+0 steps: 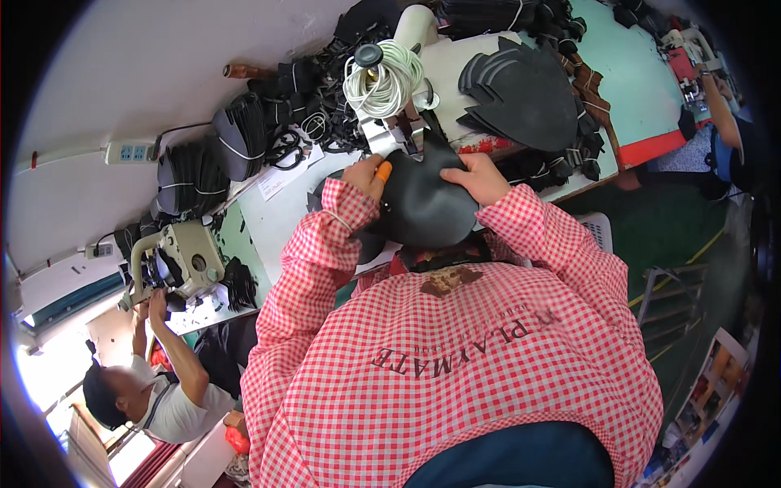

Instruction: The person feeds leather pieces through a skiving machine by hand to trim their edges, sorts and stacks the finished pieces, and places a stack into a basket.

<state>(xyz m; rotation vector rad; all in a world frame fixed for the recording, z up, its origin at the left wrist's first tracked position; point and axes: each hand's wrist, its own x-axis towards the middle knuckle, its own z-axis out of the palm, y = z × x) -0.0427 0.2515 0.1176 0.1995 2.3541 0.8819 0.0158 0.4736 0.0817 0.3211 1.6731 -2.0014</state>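
A curved black sheet piece (431, 203), perhaps leather, is held between my two hands in front of the sewing machine (416, 28). My left hand (368, 175) is closed on its left edge, and an orange cover wraps one finger (383, 171). On the right, my right hand (482, 179) grips the upper edge, thumb on top and the other fingers mostly hidden beneath. A pointed tip of the piece reaches up toward the machine's metal plate (377, 137). More black pieces (370, 246) show partly under its left side.
Fanned black cut pieces (521, 93) lie right of the machine. A coil of white cable (382, 79) hangs on it. Tied black bundles (191, 175) and scraps crowd the left. A co-worker (191, 366) works at another machine (194, 259); another person's arm (722, 110) shows far right.
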